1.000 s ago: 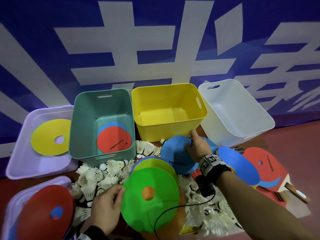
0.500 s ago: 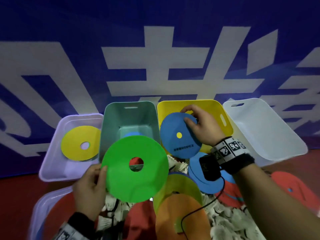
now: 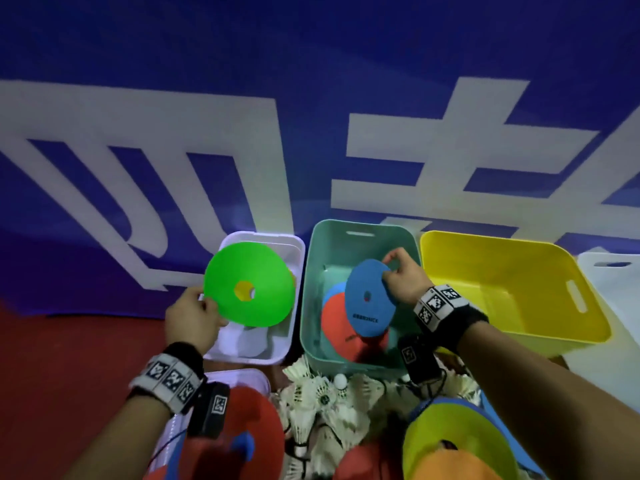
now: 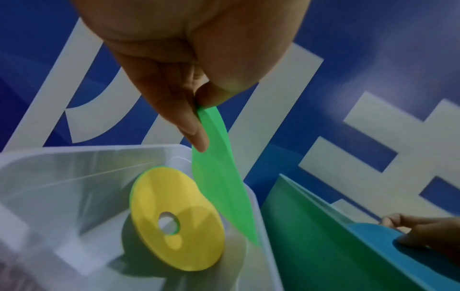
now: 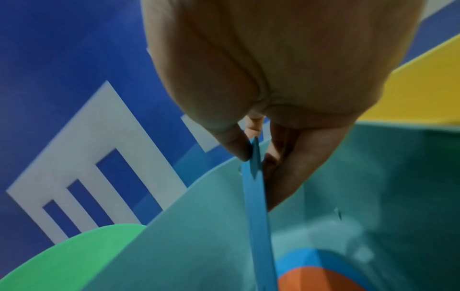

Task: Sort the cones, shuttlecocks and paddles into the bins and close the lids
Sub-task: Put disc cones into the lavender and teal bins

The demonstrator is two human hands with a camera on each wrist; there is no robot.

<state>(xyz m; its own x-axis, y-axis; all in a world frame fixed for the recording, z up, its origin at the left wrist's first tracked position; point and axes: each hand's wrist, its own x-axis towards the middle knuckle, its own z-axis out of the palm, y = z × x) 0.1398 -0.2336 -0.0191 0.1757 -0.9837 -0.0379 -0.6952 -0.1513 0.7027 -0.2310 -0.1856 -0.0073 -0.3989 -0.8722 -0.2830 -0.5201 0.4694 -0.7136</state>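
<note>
My left hand [image 3: 194, 318] pinches the rim of a green disc cone [image 3: 249, 289] and holds it over the lilac bin [image 3: 294, 258]. In the left wrist view the green disc cone [image 4: 219, 177] hangs edge-on above a yellow disc cone [image 4: 176, 218] lying in that bin. My right hand [image 3: 403, 282] pinches a blue disc cone [image 3: 369, 299] by its edge inside the teal bin [image 3: 311, 306], above a red disc cone [image 3: 337, 322] and another blue one. The right wrist view shows the blue disc cone [image 5: 256, 206] edge-on between thumb and fingers.
An empty yellow bin [image 3: 519, 258] stands right of the teal one, with a white bin [image 3: 609, 285] at the far right. A pile of shuttlecocks [image 3: 322, 403] lies in front of the bins, among red [image 3: 242, 427], yellow [image 3: 460, 431] and orange disc cones. A blue banner wall stands behind.
Both hands have moved left and forward. The green cone went from in front of the teal bin to over the lilac bin; the blue cone went from the yellow bin into the teal bin.
</note>
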